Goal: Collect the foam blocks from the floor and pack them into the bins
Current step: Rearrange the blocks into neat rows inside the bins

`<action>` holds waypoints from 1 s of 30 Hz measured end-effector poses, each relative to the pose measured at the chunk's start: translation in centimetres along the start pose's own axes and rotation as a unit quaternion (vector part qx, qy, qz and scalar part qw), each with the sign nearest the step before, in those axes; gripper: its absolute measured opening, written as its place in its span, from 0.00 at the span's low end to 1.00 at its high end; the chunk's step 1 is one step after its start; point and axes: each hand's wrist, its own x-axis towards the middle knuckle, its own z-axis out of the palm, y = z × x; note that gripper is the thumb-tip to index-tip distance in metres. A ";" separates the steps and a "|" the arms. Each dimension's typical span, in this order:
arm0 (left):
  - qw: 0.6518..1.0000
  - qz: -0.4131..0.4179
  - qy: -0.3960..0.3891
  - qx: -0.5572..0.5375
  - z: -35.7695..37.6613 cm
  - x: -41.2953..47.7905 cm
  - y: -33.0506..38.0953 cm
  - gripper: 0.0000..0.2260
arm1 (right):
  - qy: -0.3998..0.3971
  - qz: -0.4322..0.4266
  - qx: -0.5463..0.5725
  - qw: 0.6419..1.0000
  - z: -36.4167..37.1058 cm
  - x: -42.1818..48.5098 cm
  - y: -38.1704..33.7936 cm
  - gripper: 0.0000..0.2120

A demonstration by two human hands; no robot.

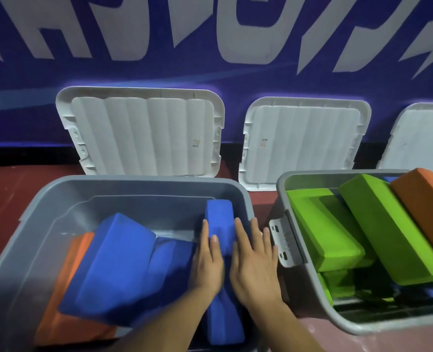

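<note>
Hands are both down at the right end of the left grey plastic bin (134, 180). The left hand (207, 262) lies flat on one side of a long thin blue foam block (218, 217). The right hand (255, 260) lies flat on the other side, close to the bin's right wall. The fingers are straight, not curled. The hands are near each other with only the block between them, so they squeeze it like bread round a filling.

The thin block stands on its narrow edge along the right wall. I think it is held that way so it slides down the side and takes up little room. Pressing from both sides keeps soft foam from bending or tipping over.

Beside it in the same bin, a big fat blue foam block (119, 255) leans at a tilt. It rests partly on a flat orange foam block (65, 288) at the left side. That bin has room at the back.

The right grey plastic bin (284, 189) stands just beside the first. It is packed with bright green foam blocks (388, 229), and an orange foam wedge (424, 196) pokes up above its rim. It looks almost full, which may be why this block goes in the left bin.

Three white plastic lids (144, 133) lean on the blue wall with big white letters (235, 77), behind the bins. They stand there so the bins stay open for packing. Both bins sit on the red floor (2, 199).
</note>
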 end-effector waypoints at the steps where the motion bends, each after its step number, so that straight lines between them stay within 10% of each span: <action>1: 1.000 0.011 -0.006 0.003 0.5 -0.1 0.2 0.23 | -0.001 0.016 0.061 0.998 -0.2 0.1 0.2 0.27; 13: 0.995 -0.007 -0.094 -0.030 -1.0 0.2 0.0 0.25 | -0.033 0.044 0.120 0.991 -0.7 0.2 -0.2 0.27; 20: 0.978 0.054 0.035 0.198 -11.6 1.0 -1.1 0.24 | 0.034 -0.053 -0.029 0.998 1.7 -0.5 -6.6 0.26; 30: 0.925 -0.016 -0.002 0.380 -22.8 2.0 -9.5 0.28 | -0.197 0.023 0.036 0.979 10.9 -0.1 -12.8 0.25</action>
